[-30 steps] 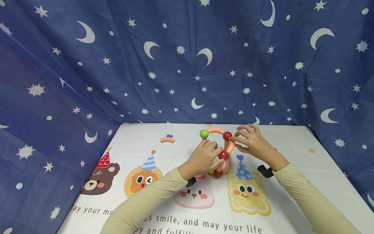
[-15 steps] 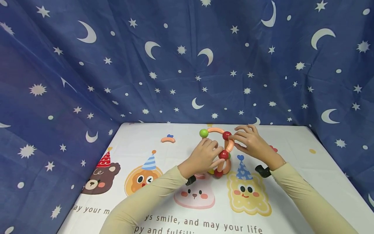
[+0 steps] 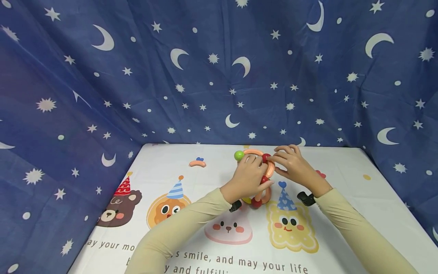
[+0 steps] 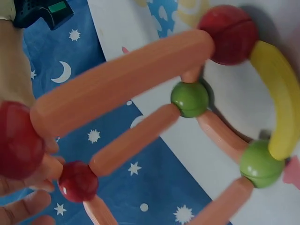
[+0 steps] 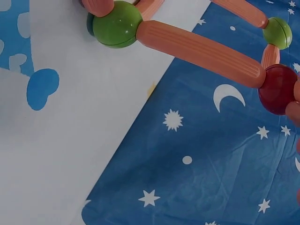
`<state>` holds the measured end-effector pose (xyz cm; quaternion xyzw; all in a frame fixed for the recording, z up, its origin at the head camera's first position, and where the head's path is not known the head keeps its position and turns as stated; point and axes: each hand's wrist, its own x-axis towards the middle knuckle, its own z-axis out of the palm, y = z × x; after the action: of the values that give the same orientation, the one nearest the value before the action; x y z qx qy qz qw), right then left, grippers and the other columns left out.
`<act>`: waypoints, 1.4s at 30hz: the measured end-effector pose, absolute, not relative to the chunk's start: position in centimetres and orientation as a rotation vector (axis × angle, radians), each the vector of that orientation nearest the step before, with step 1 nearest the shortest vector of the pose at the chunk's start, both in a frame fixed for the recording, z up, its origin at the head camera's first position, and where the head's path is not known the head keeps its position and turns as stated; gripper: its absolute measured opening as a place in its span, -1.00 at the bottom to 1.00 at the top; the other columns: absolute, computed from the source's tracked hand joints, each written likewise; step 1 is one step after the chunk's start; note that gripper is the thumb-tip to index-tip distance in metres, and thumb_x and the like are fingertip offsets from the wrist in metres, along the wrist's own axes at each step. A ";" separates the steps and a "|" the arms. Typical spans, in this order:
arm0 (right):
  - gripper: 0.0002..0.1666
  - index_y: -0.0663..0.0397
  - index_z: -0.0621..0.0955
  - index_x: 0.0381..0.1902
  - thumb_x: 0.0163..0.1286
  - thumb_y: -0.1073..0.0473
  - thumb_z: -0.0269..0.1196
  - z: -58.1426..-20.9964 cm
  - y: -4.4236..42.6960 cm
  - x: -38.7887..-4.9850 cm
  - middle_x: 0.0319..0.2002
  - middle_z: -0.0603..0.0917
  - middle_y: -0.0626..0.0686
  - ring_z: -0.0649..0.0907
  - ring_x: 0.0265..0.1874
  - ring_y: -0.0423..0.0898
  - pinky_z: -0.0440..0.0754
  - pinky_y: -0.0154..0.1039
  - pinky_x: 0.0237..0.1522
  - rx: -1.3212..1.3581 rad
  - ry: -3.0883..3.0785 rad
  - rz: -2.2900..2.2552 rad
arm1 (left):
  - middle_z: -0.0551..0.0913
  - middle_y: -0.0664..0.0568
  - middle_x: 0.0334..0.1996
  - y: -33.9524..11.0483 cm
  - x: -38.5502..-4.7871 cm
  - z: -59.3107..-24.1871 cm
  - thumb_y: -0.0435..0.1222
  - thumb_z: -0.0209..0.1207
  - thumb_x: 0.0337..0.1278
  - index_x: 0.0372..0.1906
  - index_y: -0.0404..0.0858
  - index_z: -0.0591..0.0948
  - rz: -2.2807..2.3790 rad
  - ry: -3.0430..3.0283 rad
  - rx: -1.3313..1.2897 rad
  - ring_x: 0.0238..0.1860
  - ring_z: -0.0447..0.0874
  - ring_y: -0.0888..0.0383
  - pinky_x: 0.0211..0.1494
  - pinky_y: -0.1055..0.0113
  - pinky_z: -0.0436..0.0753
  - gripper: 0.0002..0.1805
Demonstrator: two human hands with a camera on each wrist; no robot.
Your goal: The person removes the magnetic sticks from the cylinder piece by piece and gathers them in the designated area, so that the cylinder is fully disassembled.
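Observation:
A ball-and-rod construction toy stands on the table, its orange rods joined by red and green balls. In the head view my left hand (image 3: pixel 248 176) reaches over it, thumb and forefinger around a middle red ball (image 3: pixel 264 179); in the left wrist view that red ball (image 4: pixel 18 140) is large at the edge, and left fingers are out of frame. My right hand (image 3: pixel 295 165) pinches the upper red ball (image 3: pixel 266 157), beside a curved orange rod (image 3: pixel 271 169). Fingertips touch this red ball (image 5: pixel 279 89) in the right wrist view. A yellow rod (image 4: pixel 281 98) lies low in the toy.
A loose curved orange rod (image 3: pixel 197 163) lies at the back left of the table. The white tablecloth (image 3: pixel 342 213) carries printed cartoon figures and lettering. A blue curtain (image 3: pixel 212 95) with stars and moons hangs behind and at the left.
My left hand has shifted slightly right and away from me, covering more of the toy and the middle red ball. The right hand has barely moved. The toy stays in place.

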<state>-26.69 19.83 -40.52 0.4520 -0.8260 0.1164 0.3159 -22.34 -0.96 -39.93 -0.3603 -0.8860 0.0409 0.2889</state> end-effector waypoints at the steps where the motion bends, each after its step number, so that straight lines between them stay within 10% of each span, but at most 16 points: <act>1: -0.48 0.07 0.66 -0.15 -0.20 0.28 0.51 -40.5 19.8 -26.8 -0.29 0.68 0.07 0.52 -0.06 0.10 0.31 0.17 -0.03 1.184 -2.182 0.298 | 0.60 0.10 -0.23 -0.7 -22.4 -39.9 0.24 0.03 0.10 -0.15 -0.07 0.64 0.113 -2.367 -0.950 -0.15 0.55 0.16 0.10 0.27 0.44 -0.49; 42: -0.42 -0.06 0.67 -0.05 -0.12 0.37 0.46 -40.5 19.5 -28.3 -0.20 0.69 0.01 0.53 -0.03 0.07 0.28 0.14 -0.01 1.210 -2.262 0.317 | 0.59 0.10 -0.29 0.5 -22.3 -41.9 0.03 0.04 0.16 -0.30 -0.13 0.57 0.160 -2.273 -0.795 -0.18 0.50 0.15 0.05 0.29 0.42 -0.69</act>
<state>-28.26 19.47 -40.54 0.4500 -0.8414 0.1178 0.2750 -22.28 0.53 -41.94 -0.3078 -0.8801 0.0618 0.3562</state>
